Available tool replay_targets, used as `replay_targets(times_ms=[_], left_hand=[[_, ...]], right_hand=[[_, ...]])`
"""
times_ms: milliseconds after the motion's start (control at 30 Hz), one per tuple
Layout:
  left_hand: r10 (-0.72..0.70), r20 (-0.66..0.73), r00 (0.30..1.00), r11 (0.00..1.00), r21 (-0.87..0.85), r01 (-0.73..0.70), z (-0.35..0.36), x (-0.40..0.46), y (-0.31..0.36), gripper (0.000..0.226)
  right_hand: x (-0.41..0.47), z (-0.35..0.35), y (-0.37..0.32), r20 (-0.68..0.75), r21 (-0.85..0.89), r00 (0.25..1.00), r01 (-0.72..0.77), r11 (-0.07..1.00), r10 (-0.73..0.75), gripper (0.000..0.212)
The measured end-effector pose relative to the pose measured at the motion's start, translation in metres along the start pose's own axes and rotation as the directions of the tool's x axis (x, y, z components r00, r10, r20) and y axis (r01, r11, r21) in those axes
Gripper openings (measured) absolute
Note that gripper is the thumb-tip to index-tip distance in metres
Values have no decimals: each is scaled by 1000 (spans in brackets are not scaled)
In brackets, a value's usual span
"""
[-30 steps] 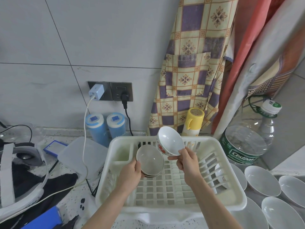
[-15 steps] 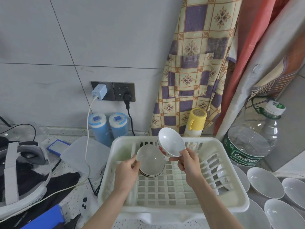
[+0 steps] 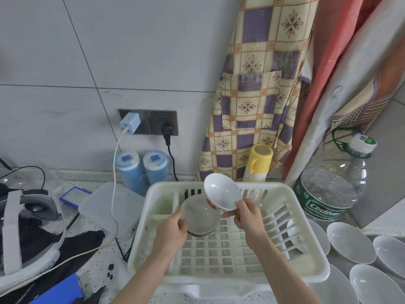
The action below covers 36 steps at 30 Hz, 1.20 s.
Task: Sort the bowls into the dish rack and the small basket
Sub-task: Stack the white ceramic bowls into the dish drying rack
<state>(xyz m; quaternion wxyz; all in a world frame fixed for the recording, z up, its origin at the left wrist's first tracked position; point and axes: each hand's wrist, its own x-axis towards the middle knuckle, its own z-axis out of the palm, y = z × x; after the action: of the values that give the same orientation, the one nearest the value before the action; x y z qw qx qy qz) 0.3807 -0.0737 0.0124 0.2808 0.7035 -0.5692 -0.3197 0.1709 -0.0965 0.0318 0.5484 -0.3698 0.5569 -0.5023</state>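
Note:
A white plastic dish rack (image 3: pixel 302 216) fills the middle of the counter. A grey bowl with a dark rim (image 3: pixel 200 216) leans on its side at the rack's back left. My left hand (image 3: pixel 173 230) rests at that bowl's left rim, fingers loosely apart. Just to the right and above, my right hand (image 3: pixel 246 213) pinches the lower rim of a white bowl with a red flower pattern (image 3: pixel 221 193), tilted with its opening toward me. Several plain white bowls (image 3: pixel 350 242) lie on the counter right of the rack.
A large clear water bottle (image 3: pixel 331 191) stands right of the rack. A yellow-capped bottle (image 3: pixel 258 163) and two blue canisters (image 3: pixel 142 170) stand against the wall. A clear lidded box (image 3: pixel 100 205), cables and a white headset (image 3: pixel 26 238) crowd the left.
The grey bowl has settled lower against the rack's back left, and my left hand has loosened from holding it to resting at its rim. My right hand keeps the flowered bowl nearly still.

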Motion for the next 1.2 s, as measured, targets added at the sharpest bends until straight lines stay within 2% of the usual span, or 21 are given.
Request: replay_targets(times_ms=[133, 333, 467, 600, 833, 1200], left_hand=[[-2, -11, 1000, 1000, -20, 1, 1, 0, -1, 47], [-15, -50, 999, 995, -104, 10, 1, 0, 1, 31], [-77, -78, 994, 979, -197, 60, -3, -4, 5, 45], [-66, -43, 997, 989, -138, 59, -4, -5, 4, 55], [-3, -82, 997, 999, -47, 0, -3, -5, 4, 44], [-3, -72, 997, 998, -62, -2, 3, 2, -3, 29]], right_hand=[[-3, 4, 1, 68, -78, 997, 44, 996, -38, 26], [-6, 12, 7, 191, -151, 980, -21, 988, 50, 24], [-5, 15, 11, 226, -215, 971, -27, 976, 77, 25], [-5, 16, 16, 244, -273, 966, -13, 962, 82, 23], [-3, 17, 21, 247, -313, 966, 5, 950, 76, 26], [-4, 18, 22, 253, -362, 966, 40, 931, 56, 28]])
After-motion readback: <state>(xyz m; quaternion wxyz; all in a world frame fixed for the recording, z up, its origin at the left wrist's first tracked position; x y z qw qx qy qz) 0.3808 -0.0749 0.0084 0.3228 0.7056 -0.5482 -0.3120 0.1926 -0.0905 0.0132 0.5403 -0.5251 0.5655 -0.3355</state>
